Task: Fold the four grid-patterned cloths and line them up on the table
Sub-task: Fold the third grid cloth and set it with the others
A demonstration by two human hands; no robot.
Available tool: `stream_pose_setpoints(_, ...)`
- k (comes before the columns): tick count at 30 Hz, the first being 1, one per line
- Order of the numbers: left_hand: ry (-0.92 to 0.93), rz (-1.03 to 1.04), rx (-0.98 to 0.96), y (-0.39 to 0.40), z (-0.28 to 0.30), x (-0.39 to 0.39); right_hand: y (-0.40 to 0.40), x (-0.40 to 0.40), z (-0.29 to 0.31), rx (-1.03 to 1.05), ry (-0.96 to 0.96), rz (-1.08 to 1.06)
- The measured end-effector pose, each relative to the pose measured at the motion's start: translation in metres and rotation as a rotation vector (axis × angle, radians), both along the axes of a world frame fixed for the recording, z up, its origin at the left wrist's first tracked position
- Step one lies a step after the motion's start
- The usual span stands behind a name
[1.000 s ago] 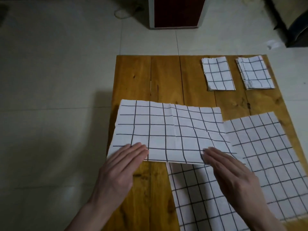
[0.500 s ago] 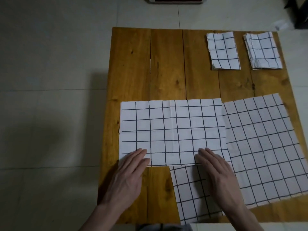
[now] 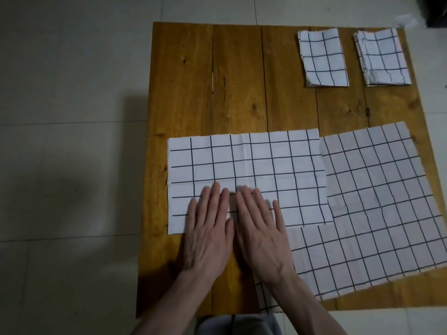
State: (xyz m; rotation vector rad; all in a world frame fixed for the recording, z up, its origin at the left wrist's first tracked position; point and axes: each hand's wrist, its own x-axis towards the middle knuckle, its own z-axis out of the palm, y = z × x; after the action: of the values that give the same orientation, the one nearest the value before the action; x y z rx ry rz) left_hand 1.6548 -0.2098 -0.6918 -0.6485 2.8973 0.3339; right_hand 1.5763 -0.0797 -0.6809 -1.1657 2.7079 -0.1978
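Pale floor tiles surround the orange-brown plank table [image 3: 237, 93], where two folded grid-patterned cloths [image 3: 323, 59] are lined up at the far right. Nearer, a half-folded white cloth with black grid lines [image 3: 266, 165] is spread flat, overlapping an unfolded grid cloth [image 3: 377, 204]. It appears thin, light and limp, best pinched at its corners. Both the left hand [image 3: 209, 228] and right hand [image 3: 260, 228] are laid flat, fingers straight, pressing its near middle.
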Motion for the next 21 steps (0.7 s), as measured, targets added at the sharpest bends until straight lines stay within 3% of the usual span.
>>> stream_pose_setpoints(21, -0.028, 0.038, -0.013, -0.043, -0.001, 0.022, 0.076, -0.045, -0.007, 0.072, -0.128, -0.298)
